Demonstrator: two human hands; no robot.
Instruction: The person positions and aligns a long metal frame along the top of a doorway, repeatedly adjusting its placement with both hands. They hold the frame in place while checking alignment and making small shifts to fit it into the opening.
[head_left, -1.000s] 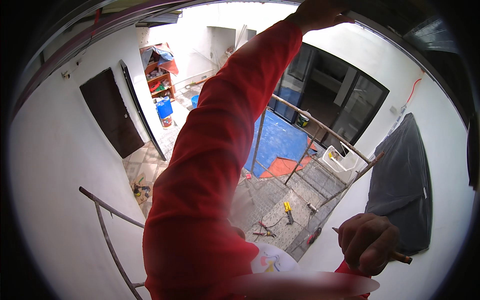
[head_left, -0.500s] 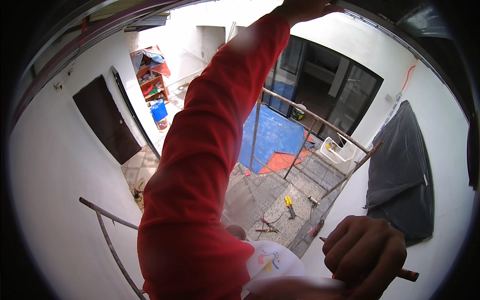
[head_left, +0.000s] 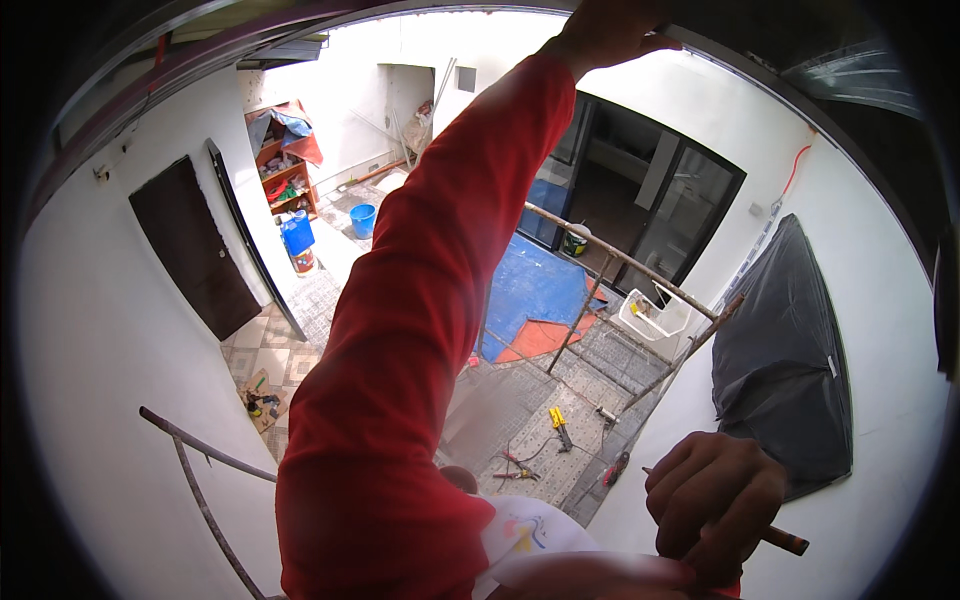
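My left arm, in a red sleeve, stretches up across the middle of the view. At the top edge my left hand (head_left: pixel 608 32) is against or just below the dark overhead frame (head_left: pixel 745 68); most of its fingers are hidden, so I cannot tell what they grip. At the lower right, my right hand (head_left: pixel 712 500) is closed around a pencil (head_left: pixel 787 540). The pencil's banded end sticks out to the right of the fist, and its thin tip shows at the left. Below the red sleeve, white cloth with a coloured print (head_left: pixel 530 530) is partly visible.
Far below is a tiled floor with a blue tarp (head_left: pixel 535 285), yellow-handled tool (head_left: pixel 560 428) and pliers (head_left: pixel 518 470). Rusty scaffold pipes (head_left: pixel 620 258) stand right of my arm, another pipe (head_left: pixel 205 450) at left. Black plastic sheeting (head_left: pixel 785 370) covers part of the right wall.
The view has shifted slightly, bringing a blue bucket out from behind my sleeve. My left arm stays raised; my right hand, still holding the pencil, sits slightly further left.
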